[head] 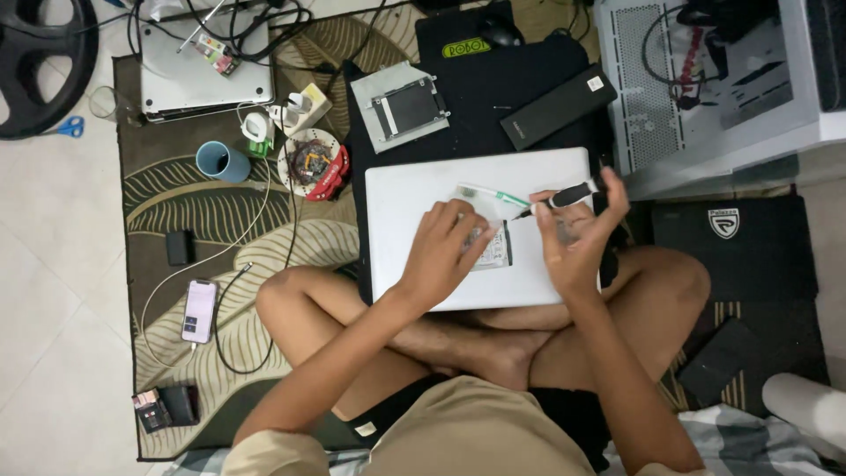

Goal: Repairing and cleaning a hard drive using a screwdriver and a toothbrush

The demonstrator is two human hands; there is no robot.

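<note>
Right hand (577, 238) pinching the black-handled screwdriver (564, 196), left hand (445, 251) pressing flat on the silver drive (495, 247) atop the closed laptop (414, 264) — we keep the tip upright, pressure light

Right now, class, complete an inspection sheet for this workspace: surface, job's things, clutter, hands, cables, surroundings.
Surface: closed silver laptop on crossed legs, over a leaf-patterned rug.
Job's things: small hard drive; black-handled screwdriver; green-and-white pen.
Clutter: drive caddy, blue cup, round parts dish, phone, second laptop.
Hands: left hand presses on the drive; right hand holds the screwdriver.
Cables: white cable loops to the phone; black tangle on the second laptop.
Surroundings: white computer case, tiled floor.
</note>
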